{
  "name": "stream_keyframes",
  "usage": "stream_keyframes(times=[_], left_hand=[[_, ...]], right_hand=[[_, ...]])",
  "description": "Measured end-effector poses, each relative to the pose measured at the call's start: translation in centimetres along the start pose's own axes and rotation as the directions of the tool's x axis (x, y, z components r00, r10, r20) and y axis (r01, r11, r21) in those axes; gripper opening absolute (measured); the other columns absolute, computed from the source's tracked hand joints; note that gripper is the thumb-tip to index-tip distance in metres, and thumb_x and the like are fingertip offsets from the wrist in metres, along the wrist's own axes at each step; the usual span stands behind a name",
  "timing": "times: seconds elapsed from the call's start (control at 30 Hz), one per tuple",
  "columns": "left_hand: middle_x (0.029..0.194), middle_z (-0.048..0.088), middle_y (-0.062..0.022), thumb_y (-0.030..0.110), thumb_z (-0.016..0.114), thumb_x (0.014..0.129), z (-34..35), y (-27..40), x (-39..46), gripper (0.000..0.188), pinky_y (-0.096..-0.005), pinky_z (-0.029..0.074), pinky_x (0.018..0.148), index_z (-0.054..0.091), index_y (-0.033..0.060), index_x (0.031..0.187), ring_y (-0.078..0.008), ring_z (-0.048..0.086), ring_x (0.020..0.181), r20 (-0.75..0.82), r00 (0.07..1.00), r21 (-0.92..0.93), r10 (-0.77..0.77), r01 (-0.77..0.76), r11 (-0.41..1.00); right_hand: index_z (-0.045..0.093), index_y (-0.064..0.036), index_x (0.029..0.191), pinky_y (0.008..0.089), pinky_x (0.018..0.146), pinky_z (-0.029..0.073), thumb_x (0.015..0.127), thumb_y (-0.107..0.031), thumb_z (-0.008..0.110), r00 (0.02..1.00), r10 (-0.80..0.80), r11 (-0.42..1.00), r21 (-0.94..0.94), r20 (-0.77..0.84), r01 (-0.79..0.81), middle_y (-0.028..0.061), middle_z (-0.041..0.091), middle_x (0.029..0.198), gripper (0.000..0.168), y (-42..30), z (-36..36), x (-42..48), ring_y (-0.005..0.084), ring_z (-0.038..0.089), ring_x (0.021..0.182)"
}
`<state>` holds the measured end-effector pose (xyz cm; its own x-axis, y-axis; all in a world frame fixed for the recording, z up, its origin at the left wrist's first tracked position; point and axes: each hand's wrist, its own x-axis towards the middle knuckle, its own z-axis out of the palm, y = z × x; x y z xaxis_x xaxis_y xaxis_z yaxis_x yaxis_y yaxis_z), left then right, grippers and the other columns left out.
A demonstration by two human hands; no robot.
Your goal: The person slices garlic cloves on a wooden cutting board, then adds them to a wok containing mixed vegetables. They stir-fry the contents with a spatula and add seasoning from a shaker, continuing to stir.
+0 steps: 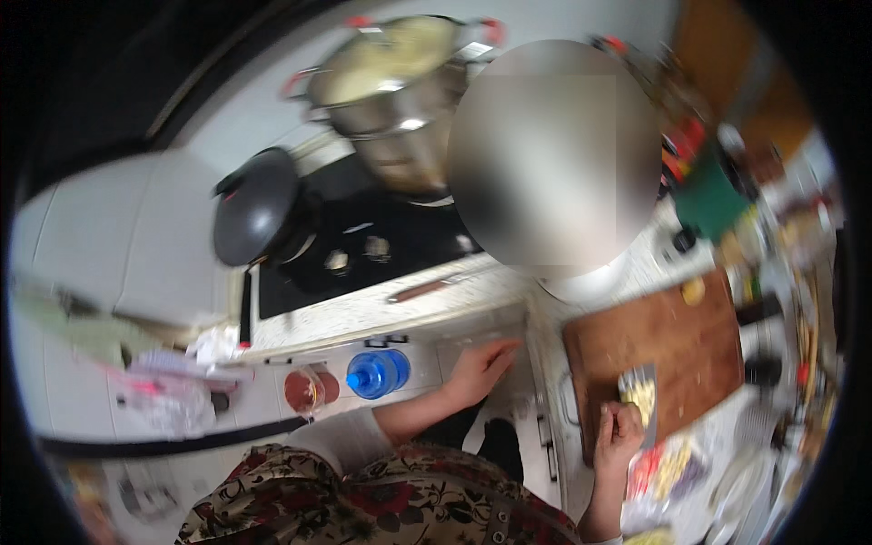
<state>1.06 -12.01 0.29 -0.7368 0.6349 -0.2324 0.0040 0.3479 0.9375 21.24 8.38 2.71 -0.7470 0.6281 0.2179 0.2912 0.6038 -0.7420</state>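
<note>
My left hand (480,371) is held out over the floor beside the counter, with nothing visible in it and its fingers loosely extended. At the near edge of a brown wooden cutting board (681,347), my right hand (620,429) is closed around what looks like the handle of a knife with a broad blade (650,381). Pale yellow chopped pieces (637,395) lie on or against that blade. A round yellowish piece (693,291) sits at the board's far edge. Colourful cut food (664,466) lies just right of my right wrist.
A large steel pot (409,146) stands on the black cooktop (381,252), near a dark pan (255,208). A round blur covers the area beside the pot. A blue water bottle (378,375) and a reddish container (311,390) are below the counter. Bottles and jars crowd the right side.
</note>
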Motion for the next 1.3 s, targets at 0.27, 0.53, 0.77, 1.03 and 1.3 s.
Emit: stream_keyframes(times=[0.27,0.53,0.77,1.03,1.3], left_hand=[[0.061,0.051,0.0056,0.038,0.053,0.102,-16.0,-11.9,-16.6,0.031,-0.0213,0.027,0.042,0.07,0.0114,0.107,-0.0043,0.039,0.048,-0.654,0.575,-0.571,-0.491,0.051,0.82],[0.077,0.06,0.0004,0.057,0.036,0.103,-31.7,-11.0,-21.3,0.057,-0.0199,0.026,0.046,0.059,0.0078,0.12,-0.0049,0.04,0.056,-0.548,0.602,-0.816,-0.58,-0.23,0.531],[0.084,0.063,0.0004,0.052,0.039,0.103,-34.8,-11.0,-18.6,0.054,-0.0205,0.033,0.051,0.056,0.0104,0.133,-0.0064,0.052,0.065,-0.347,0.863,-0.804,-0.367,-0.073,0.59],[0.073,0.061,-0.0063,0.03,0.055,0.099,-35.6,-7.2,-18.5,0.036,-0.0266,0.046,0.057,0.062,-0.0019,0.112,-0.014,0.059,0.062,-0.359,0.84,-0.855,-0.407,-0.121,0.503],[0.067,0.056,-0.0052,0.034,0.054,0.099,-34.6,-12.3,-17.7,0.031,-0.0248,0.041,0.049,0.064,0.0058,0.107,-0.0126,0.054,0.057,-0.543,0.793,-0.609,-0.278,-0.143,0.78]], right_hand=[[0.069,-0.001,0.095,0.0323,0.067,0.05,0.083,0.001,0.069,0.89,-0.263,0.95,0.259,0.371,0.173,0.0131,0.064,0.081,0.012,-13.9,9.8,6.7,0.0249,0.063,0.071],[0.067,-0.001,0.113,0.0317,0.071,0.052,0.087,-0.008,0.069,0.687,-0.665,0.737,0.405,0.291,0.542,0.0123,0.066,0.087,0.027,-38.1,22.0,13.2,0.0233,0.064,0.077],[0.055,-0.007,0.134,0.0448,0.091,0.049,0.086,-0.03,0.072,0.405,-0.89,0.425,0.061,0.208,0.903,0.0179,0.063,0.118,0.055,-54.4,40.5,19.9,0.0357,0.063,0.104],[0.061,-0.007,0.117,0.0451,0.085,0.052,0.085,-0.035,0.072,0.485,-0.648,0.584,-0.026,0.587,0.811,0.0176,0.069,0.102,0.043,-57.8,49.0,20.3,0.0349,0.067,0.099],[0.065,-0.005,0.11,0.0451,0.081,0.053,0.084,-0.039,0.073,0.733,-0.604,0.796,0.182,0.313,0.578,0.0178,0.071,0.096,0.043,-55.9,39.6,17.8,0.0356,0.068,0.095]])
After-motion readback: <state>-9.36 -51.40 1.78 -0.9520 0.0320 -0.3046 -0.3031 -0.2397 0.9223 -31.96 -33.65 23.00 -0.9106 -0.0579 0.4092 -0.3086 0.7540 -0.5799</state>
